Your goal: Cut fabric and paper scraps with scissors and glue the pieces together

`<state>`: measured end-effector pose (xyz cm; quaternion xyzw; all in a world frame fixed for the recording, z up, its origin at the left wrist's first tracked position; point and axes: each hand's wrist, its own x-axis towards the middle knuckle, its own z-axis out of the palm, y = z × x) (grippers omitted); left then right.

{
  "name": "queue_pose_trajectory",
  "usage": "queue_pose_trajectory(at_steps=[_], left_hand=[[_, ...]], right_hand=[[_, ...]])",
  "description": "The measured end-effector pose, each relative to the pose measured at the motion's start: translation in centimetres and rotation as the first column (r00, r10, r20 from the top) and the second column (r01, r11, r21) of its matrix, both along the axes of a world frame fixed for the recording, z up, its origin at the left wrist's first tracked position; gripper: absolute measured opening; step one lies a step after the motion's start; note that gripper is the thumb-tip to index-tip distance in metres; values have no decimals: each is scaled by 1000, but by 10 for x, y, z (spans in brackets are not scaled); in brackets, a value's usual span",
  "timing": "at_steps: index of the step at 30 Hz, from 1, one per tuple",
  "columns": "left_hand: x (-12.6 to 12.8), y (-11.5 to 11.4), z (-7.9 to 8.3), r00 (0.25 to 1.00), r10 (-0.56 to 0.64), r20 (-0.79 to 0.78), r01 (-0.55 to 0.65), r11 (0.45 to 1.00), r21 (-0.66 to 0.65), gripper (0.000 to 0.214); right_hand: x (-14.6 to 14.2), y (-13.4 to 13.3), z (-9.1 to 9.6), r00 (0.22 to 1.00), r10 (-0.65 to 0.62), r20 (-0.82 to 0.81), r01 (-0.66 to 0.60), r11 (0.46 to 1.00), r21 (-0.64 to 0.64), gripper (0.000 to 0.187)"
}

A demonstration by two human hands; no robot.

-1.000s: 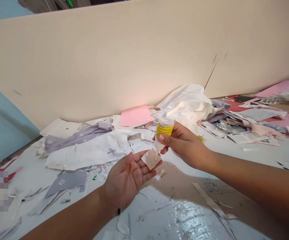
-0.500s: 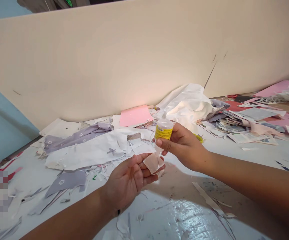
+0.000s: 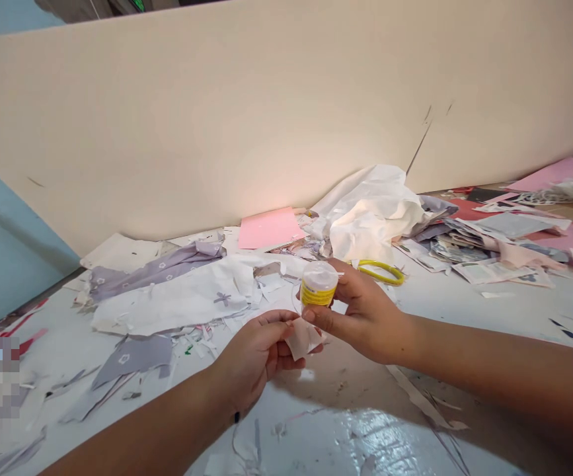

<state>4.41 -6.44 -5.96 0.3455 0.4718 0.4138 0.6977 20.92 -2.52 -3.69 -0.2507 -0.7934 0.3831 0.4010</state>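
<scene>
A small pale pink piece of paper (image 3: 300,338) rests on the fingers of my left hand (image 3: 261,350), with my thumb pressed against its upper left edge. My right hand (image 3: 360,307) is wrapped round a glue bottle (image 3: 318,285), clear with a yellow label, its base tilted up towards me. The bottle is just above the paper; its nozzle is hidden behind my fingers, so I cannot tell whether it touches. Just beyond my right hand lie yellow-handled scissors (image 3: 382,271), only one handle loop showing.
A pink sheet (image 3: 270,229) and crumpled white material (image 3: 373,211) lie against the beige board (image 3: 246,112). Lavender patterned scraps (image 3: 135,357) and a long white piece (image 3: 167,307) cover the left side. Stacked paper pieces (image 3: 464,241) stand at the right.
My left thumb has come down onto the paper and the fingers have curled. My right hand has lowered and tipped the bottle; more of the yellow handle shows.
</scene>
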Motion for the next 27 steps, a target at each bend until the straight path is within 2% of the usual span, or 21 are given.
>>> queue_pose_trajectory(at_steps=[5,11,15,18,21,24,27], left_hand=[[1,1,3,999,29,-22,-30,999,-38,15],[-1,0,1,1000,-1,-2,1,1000,3,15],[-2,0,-1,999,-50,-13,50,999,9,13],[-3,0,1,999,-36,22,36,999,1,9],[-2,1,3,995,18,99,-16,1000,-15,13],[-3,3,4,982,103,158,-99,995,-33,20],[-3,4,4,970,164,179,-158,986,-49,19]], right_hand=[[1,1,1,999,-7,45,0,987,163,11],[3,1,5,995,-79,63,58,958,282,12],[4,2,5,996,-85,28,67,917,392,11],[4,8,4,987,-160,-18,151,883,444,18],[6,22,4,958,-269,-105,288,884,369,28],[13,44,9,912,-374,-167,396,909,131,32],[27,67,18,880,-453,-145,453,891,-33,28]])
